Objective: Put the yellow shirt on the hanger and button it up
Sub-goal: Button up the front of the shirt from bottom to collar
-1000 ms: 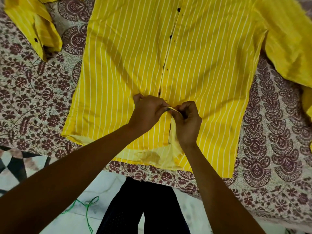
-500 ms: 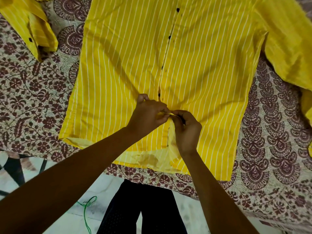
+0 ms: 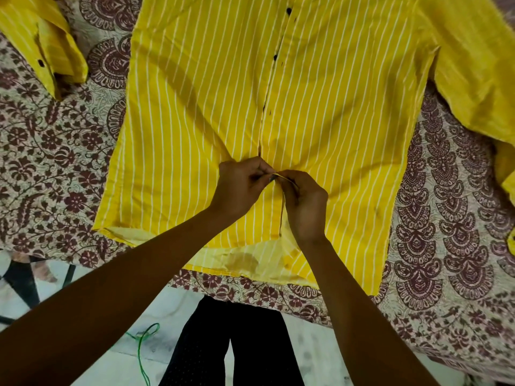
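The yellow shirt (image 3: 334,87) with white stripes lies flat on a patterned bedspread (image 3: 50,151), its front placket running up the middle with black buttons (image 3: 275,56) closed above. Low on the placket, my left hand (image 3: 241,188) pinches the left edge of the shirt front. My right hand (image 3: 305,204) pinches the right edge against it, fingertips meeting at one spot. The button there is hidden by my fingers. Below my hands the hem lies open, showing the pale inside. No hanger is visible.
One sleeve cuff (image 3: 47,59) lies at the upper left, the other sleeve (image 3: 479,79) spreads at the right. The bed's near edge runs below the hem. My dark trousers (image 3: 237,344) and a green cord (image 3: 145,346) are over the tiled floor.
My two hands have drawn closer together on the placket, and the small flap of fabric held up by my right hand is now pulled flatter between the fingertips.
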Demonstrator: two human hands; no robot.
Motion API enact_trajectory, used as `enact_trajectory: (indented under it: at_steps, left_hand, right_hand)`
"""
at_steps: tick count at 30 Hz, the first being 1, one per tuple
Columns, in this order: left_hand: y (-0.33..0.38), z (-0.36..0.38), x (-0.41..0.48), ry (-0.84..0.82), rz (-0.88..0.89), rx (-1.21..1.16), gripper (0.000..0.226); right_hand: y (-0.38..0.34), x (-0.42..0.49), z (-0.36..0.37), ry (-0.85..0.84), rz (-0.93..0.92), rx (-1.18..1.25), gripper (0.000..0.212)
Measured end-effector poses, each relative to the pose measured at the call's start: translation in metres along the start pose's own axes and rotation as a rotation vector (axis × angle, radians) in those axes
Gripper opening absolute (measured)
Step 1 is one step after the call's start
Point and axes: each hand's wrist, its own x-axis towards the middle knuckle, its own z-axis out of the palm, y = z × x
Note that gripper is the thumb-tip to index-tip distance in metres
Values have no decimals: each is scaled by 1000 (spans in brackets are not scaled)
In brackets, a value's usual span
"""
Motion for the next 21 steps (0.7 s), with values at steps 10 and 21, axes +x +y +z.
enact_trajectory:
  at_steps: [10,21]
  left_hand:
    - [-8,-1,-5,-64,53,125,18]
    - [2,-33,55,-645,12,359,20]
  right_hand:
    - [-3,-3,10,72,146,98,8]
    - [-13,1,15,136,-279,-205,42]
